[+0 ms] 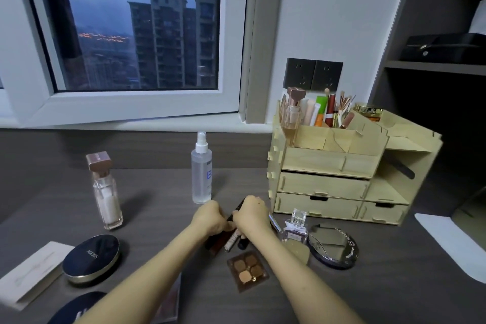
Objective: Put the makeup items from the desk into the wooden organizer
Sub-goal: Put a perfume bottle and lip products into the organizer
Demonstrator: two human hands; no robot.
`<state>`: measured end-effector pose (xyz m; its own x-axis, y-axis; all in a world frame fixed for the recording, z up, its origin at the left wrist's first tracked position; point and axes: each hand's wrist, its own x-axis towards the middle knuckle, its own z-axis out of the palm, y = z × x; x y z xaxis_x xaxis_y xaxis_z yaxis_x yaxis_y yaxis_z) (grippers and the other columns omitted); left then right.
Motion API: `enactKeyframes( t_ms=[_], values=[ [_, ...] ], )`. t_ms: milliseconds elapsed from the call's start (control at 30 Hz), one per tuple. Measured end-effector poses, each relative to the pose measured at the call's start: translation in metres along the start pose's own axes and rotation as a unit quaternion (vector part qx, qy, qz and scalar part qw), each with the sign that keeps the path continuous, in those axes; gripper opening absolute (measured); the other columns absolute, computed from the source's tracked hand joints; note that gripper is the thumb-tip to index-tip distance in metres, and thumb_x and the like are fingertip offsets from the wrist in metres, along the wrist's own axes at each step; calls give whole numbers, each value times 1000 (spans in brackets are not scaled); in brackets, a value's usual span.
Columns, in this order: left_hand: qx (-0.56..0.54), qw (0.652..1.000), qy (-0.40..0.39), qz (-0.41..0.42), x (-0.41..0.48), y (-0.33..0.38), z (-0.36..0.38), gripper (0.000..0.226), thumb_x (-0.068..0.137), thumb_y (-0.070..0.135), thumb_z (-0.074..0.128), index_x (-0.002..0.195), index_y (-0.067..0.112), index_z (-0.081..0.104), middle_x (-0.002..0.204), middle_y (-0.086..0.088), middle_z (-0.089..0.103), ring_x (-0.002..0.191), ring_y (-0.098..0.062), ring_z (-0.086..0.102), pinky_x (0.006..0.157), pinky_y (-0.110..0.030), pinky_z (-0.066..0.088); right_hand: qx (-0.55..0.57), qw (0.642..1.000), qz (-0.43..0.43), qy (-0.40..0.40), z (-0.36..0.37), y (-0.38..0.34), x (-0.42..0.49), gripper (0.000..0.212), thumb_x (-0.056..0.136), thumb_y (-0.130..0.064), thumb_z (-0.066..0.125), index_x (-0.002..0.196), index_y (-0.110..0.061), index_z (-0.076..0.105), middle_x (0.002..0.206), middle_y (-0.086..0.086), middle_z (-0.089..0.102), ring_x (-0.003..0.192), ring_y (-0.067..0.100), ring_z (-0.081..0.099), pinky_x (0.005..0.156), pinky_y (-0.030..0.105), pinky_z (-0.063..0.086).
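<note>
Hands: our left hand [211,217] and right hand [251,214] together, gripping a dark pencil [236,210] (mid-desk).
Organizer [328,166]: well apart, right.

Both hands [232,218] on small makeup tubes [231,241], mid-desk [157,192].

Window [136,23] takes up the back wall left of centre, white frame, dusk outside with high-rise blocks [173,39] and a band of orange lights. Double dark wall socket [313,76] on the white wall, just above the far right part of the desk. Shelf unit at the right edge: grey shelf board [434,67] carrying a black case [444,46]. White sill runs below the window frame.
</note>
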<state>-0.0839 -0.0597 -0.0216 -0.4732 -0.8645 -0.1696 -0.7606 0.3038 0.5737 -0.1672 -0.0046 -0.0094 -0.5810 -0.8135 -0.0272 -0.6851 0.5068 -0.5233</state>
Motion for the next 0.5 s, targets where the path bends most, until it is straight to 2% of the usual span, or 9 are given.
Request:
enactKeyframes(
  t_ms=[67,133,233,333,500],
  values=[
    [-18,1000,16,-10,-1,-8,0,33,77,24,67,54,14,46,58,-2,47,61,-19,44,52,-24,33,-4,1000,17,-1,5,-1,3,21,86,-11,53,101,-1,64,112,19,65,111,30,60,81,31,51],
    [-37,998,44,-28,-4,-15,-1,32,77,28,68,55,14,50,55,0,52,52,-16,47,51,-25,36,-15,1000,21,-1,8,-4,3,23,87,-10,52,105,-2,63,115,17,64,109,31,61,80,31,50],
    [-71,993,86,-49,-8,-22,-7,33,79,31,67,57,13,51,51,0,53,46,-16,50,51,-23,40,-63,998,20,12,14,-9,5,28,91,-10,50,117,-3,58,127,18,53,114,29,57,87,32,49],
    [-106,984,139,-23,-12,-23,-19,32,79,29,67,57,12,50,55,-3,54,53,-20,49,54,-26,38,-105,994,8,10,22,-15,7,33,93,-5,47,125,-4,52,133,19,43,118,26,53,93,33,47],
    [-156,965,208,26,-24,-10,-46,27,77,33,70,63,14,57,69,-3,66,71,-25,65,65,-30,48,-162,986,-32,6,32,-18,6,31,93,-2,43,124,-1,50,130,17,54,122,30,51,94,36,46]
  ],
)
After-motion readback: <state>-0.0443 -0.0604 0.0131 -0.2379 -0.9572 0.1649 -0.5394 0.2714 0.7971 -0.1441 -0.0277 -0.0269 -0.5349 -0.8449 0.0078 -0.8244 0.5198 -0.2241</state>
